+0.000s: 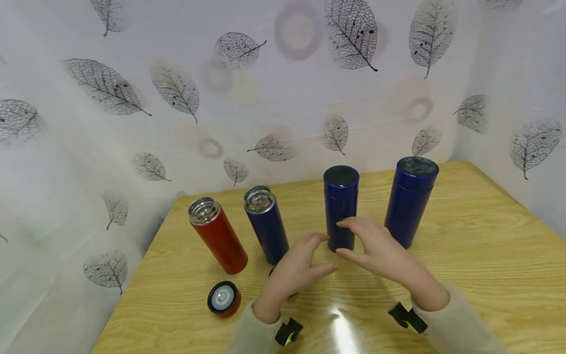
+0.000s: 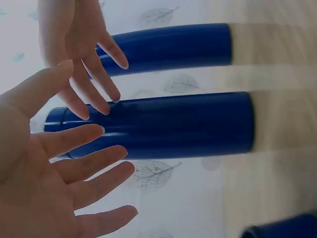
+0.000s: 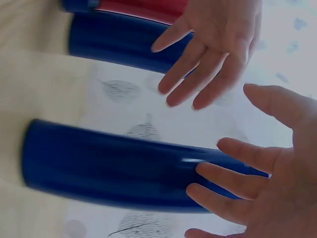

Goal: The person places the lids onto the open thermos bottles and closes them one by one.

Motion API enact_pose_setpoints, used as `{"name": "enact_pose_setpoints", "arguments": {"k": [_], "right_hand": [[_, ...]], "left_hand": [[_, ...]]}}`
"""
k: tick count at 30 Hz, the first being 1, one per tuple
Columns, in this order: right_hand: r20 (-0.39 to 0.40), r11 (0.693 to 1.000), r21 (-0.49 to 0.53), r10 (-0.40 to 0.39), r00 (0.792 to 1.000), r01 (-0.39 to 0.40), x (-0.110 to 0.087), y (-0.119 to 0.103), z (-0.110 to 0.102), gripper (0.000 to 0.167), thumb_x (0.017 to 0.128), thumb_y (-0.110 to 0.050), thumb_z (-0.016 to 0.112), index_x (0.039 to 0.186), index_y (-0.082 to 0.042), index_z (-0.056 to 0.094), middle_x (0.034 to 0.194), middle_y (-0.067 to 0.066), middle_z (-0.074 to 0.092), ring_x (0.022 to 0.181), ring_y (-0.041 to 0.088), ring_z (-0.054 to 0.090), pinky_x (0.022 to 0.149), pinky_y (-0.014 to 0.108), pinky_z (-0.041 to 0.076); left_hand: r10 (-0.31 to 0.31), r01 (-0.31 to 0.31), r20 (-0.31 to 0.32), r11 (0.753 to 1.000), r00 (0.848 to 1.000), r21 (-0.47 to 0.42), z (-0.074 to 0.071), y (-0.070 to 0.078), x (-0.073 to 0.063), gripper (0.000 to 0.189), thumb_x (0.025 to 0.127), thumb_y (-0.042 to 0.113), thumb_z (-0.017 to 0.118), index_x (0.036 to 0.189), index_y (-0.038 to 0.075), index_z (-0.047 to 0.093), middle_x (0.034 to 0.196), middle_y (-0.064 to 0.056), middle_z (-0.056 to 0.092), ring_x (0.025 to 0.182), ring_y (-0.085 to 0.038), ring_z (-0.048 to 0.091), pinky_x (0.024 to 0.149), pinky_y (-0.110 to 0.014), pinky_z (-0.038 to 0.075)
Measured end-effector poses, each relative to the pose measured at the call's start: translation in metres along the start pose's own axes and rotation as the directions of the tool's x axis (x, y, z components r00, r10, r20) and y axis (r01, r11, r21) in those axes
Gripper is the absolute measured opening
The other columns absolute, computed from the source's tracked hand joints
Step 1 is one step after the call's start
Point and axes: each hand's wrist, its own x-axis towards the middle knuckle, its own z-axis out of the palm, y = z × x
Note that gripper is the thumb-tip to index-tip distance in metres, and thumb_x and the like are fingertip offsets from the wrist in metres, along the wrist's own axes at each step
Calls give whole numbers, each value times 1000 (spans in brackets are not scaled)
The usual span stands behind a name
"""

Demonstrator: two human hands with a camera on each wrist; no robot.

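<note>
A capped blue thermos bottle stands upright on the table in front of both hands. My left hand is just left of it, and my right hand just right. Fingers of both hands are spread and hold nothing; whether any fingertip touches the bottle, I cannot tell. In the left wrist view the same bottle lies beyond the fingertips. Another capped blue thermos stands farther right. To the left are a blue thermos without its lid and a red one, also lidless.
A red lid lies inner side up in front of the red thermos. Something dark, mostly hidden by the left hand, lies near the lidless blue thermos. The wooden table meets a leaf-patterned sheet at the back.
</note>
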Motion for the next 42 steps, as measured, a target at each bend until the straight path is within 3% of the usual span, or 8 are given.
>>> {"name": "enact_pose_setpoints", "arguments": {"k": [6, 11, 20, 30, 37, 42], "right_hand": [[64, 995, -89, 40, 997, -35, -13, 7, 13, 51, 76, -33, 68, 117, -4, 54, 116, 18, 52, 106, 35, 48, 77, 59, 36], [75, 995, -94, 49, 996, -42, -18, 12, 20, 49, 76, -31, 68, 115, -3, 55, 111, 17, 56, 101, 33, 52, 77, 56, 39], [64, 998, -54, 39, 997, -36, -13, 13, 25, 44, 76, -26, 69, 111, -2, 57, 107, 15, 58, 97, 30, 55, 76, 46, 45], [75, 999, -36, 21, 997, -19, -6, 5, 31, 42, 77, -26, 68, 109, -2, 58, 105, 13, 59, 94, 27, 57, 74, 39, 47], [96, 1000, 1, 4, 995, -4, 2, -3, 34, 41, 80, -28, 66, 111, -2, 57, 106, 10, 59, 94, 25, 56, 75, 38, 46], [99, 1000, 20, -25, 995, 23, 10, -10, 38, 41, 80, -27, 65, 111, -2, 56, 107, 10, 58, 96, 24, 55, 77, 39, 46]], "left_hand": [[-33, 23, 107, 995, 994, 94, 8, -13, -11, 54, 86, 46, 51, 125, 8, 50, 127, -8, 46, 115, -23, 43, 89, -44, 38], [-19, 5, 145, 995, 989, 100, 10, -21, -17, 50, 84, 40, 57, 122, 8, 52, 122, -6, 50, 110, -21, 47, 86, -39, 41], [-28, 26, 46, 999, 999, 45, 6, -29, -25, 47, 83, 32, 62, 119, 4, 53, 117, -6, 53, 107, -20, 49, 87, -34, 41], [-24, 24, -3, 999, 1000, -27, -11, -44, -37, 46, 84, 28, 61, 119, 0, 51, 114, -12, 54, 104, -25, 51, 84, -38, 42], [-87, 87, -4, 992, 996, -91, -22, -50, -44, 45, 85, 27, 60, 119, 0, 50, 114, -14, 53, 104, -27, 51, 82, -40, 43], [-135, 133, -30, 988, 990, -76, -30, -51, -46, 46, 84, 30, 60, 118, 1, 51, 115, -12, 54, 104, -25, 51, 83, -39, 43]]}}
